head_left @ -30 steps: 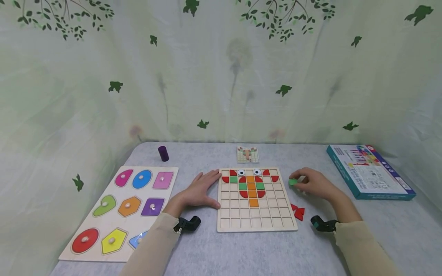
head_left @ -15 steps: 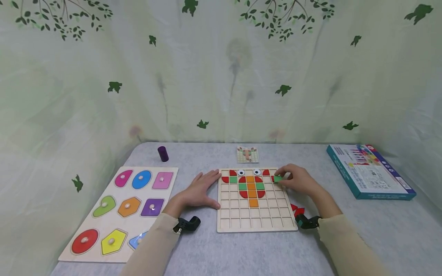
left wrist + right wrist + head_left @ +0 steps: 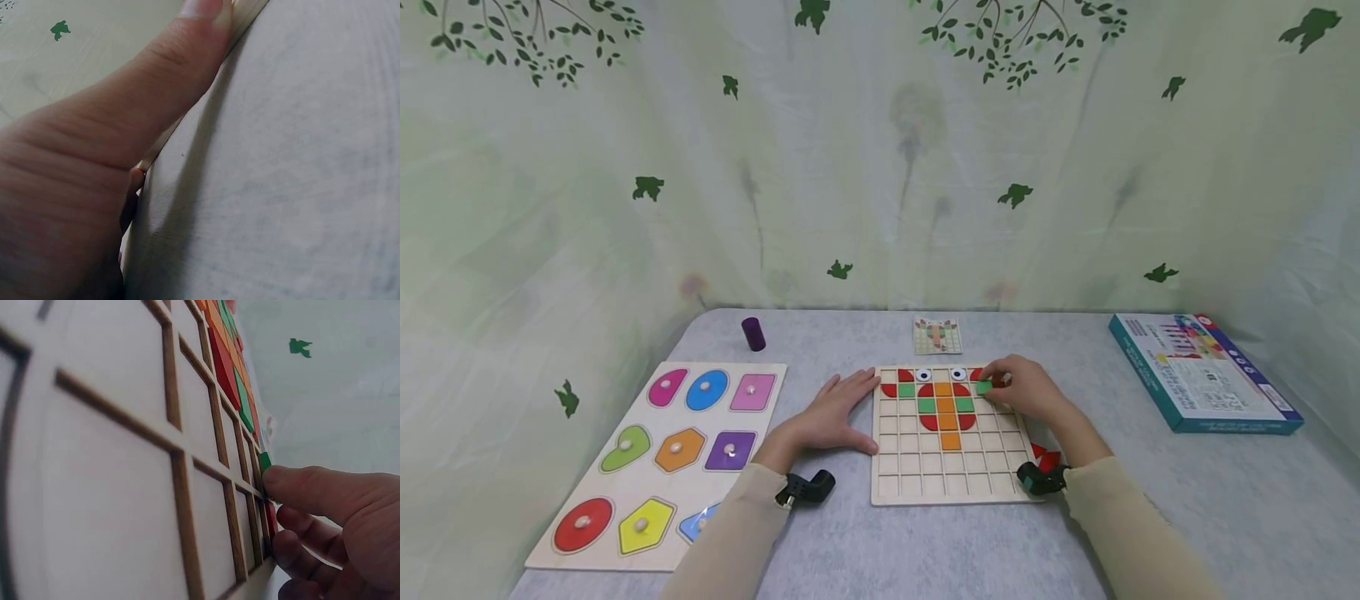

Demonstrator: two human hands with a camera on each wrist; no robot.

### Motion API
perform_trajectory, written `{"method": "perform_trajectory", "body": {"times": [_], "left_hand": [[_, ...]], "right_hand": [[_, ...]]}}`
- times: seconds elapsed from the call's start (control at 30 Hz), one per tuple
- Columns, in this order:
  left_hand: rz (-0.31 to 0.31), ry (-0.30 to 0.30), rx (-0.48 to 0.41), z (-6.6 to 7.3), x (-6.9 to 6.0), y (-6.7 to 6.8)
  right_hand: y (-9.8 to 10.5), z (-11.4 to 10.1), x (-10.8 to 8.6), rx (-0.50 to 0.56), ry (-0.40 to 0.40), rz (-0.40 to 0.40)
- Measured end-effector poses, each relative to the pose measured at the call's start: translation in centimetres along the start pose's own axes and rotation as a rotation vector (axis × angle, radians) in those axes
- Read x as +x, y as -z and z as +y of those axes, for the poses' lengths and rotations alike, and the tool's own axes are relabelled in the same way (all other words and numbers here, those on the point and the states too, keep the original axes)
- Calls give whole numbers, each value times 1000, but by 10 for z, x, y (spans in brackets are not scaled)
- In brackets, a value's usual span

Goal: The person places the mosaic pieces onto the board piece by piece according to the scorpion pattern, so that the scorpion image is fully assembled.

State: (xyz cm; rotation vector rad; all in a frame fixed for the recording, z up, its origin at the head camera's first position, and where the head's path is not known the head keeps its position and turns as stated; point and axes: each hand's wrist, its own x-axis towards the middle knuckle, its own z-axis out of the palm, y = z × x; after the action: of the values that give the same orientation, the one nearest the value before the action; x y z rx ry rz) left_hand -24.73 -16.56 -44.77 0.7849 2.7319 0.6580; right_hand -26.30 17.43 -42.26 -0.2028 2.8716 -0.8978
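A wooden grid board (image 3: 913,487) lies mid-table, with red, green and orange tiles and two eye pieces set in its upper cells. My right hand (image 3: 1026,387) pinches a green square tile (image 3: 982,387) at the board's upper right, beside red quarter-round tiles. In the right wrist view the thumb (image 3: 312,490) presses on the green tile (image 3: 265,461) at the grid; its far side is hidden by the fingers. Against the board's left edge rests my left hand (image 3: 835,417), fingers spread and straight. The left wrist view shows its thumb (image 3: 169,75) touching that edge.
Red triangular pieces (image 3: 1048,460) lie by the board's right edge, partly behind the right wrist. A knobbed shape puzzle (image 3: 595,467) is at left, a dark purple cylinder (image 3: 753,333) behind it. A pattern card (image 3: 937,337) lies behind the board, a teal-sided box (image 3: 1210,375) at right.
My right hand has carried the green tile leftward from the table right of the board to the board's upper right cells. The left hand has stayed in place.
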Motion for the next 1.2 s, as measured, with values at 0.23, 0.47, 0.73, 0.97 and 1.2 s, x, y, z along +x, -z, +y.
{"method": "perform_trajectory", "body": {"times": [0.23,0.47,0.73,0.97,1.2], "left_hand": [[2,-5,1,-2,0,0],[5,-5,7,-2,0,0],[1,-3,7,0,0,0],[4,-3,0,2,-2,2],[4,-12,0,2,-2,2]], "right_hand": [[-5,-3,4,18,-17,-12],[-6,-3,3,50,-11,-18],[-2,1,-3,42,50,-13],[7,8,-14,37,106,-51],[16,17,-31,32,115,-82]]}}
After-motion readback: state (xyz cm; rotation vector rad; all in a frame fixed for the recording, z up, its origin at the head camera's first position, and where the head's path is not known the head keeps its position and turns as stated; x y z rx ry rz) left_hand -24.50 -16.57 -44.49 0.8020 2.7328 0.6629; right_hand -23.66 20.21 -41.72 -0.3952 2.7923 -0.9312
